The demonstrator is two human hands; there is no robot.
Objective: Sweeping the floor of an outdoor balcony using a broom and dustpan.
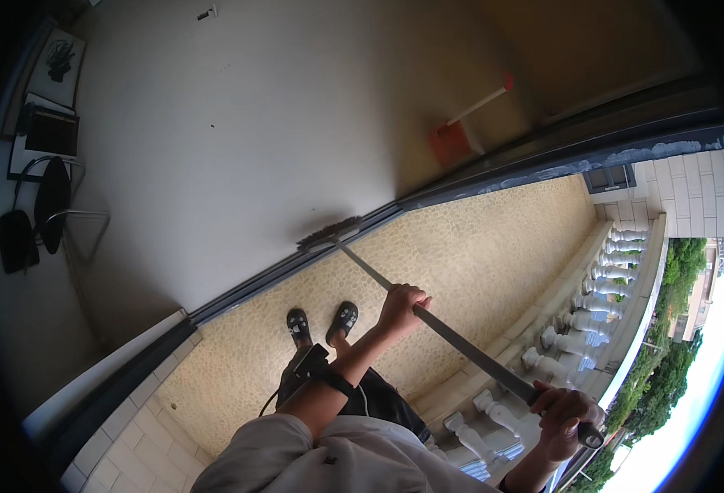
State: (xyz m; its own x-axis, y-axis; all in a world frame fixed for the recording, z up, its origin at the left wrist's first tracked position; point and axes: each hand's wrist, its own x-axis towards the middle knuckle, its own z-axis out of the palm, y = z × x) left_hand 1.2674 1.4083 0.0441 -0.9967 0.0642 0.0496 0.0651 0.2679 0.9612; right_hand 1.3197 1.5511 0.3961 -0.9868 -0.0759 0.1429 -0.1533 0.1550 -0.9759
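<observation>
I hold a long-handled broom with both hands. My left hand (pixel 402 310) is closed around the middle of its grey handle (pixel 467 351), and my right hand (pixel 564 411) grips near the top end. The dark-bristled broom head (pixel 330 234) lies at the sliding-door track (pixel 257 282), with its bristles towards the smooth pale floor (pixel 263 129) inside. My feet, in dark clogs (pixel 343 317), stand on the pebble-patterned balcony floor (pixel 491 246), just outside the track.
Inside, a red dustpan (pixel 451 145) with a white handle stands near the door frame. A black chair with metal legs (pixel 54 203) and leaning framed pictures (pixel 60 68) are at the far left. Small debris (pixel 212 126) dots the floor. A white balustrade (pixel 608 271) edges the balcony.
</observation>
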